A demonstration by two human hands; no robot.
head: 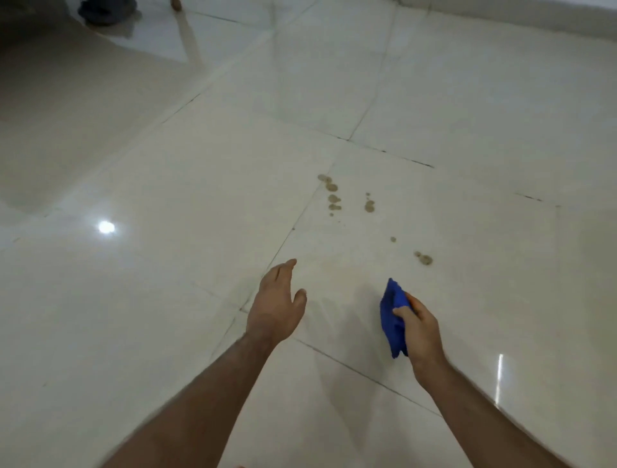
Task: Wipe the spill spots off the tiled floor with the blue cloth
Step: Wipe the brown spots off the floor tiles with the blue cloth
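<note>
Brownish spill spots (334,198) dot the glossy white tiled floor (200,187) ahead of me; a second cluster (369,205) lies just to their right. Nearer sit a small drop (393,239) and a pair of spots (424,259). My right hand (421,329) grips a bunched blue cloth (393,317), held above the floor, below and left of the nearest spots. My left hand (275,305) hovers open, fingers spread, left of the cloth and holds nothing.
A white wall base (521,13) runs along the far right. At the far left top stands a dark object (107,10) beside a thin wooden leg (176,4). A ceiling light glares (107,227) on the tiles at left.
</note>
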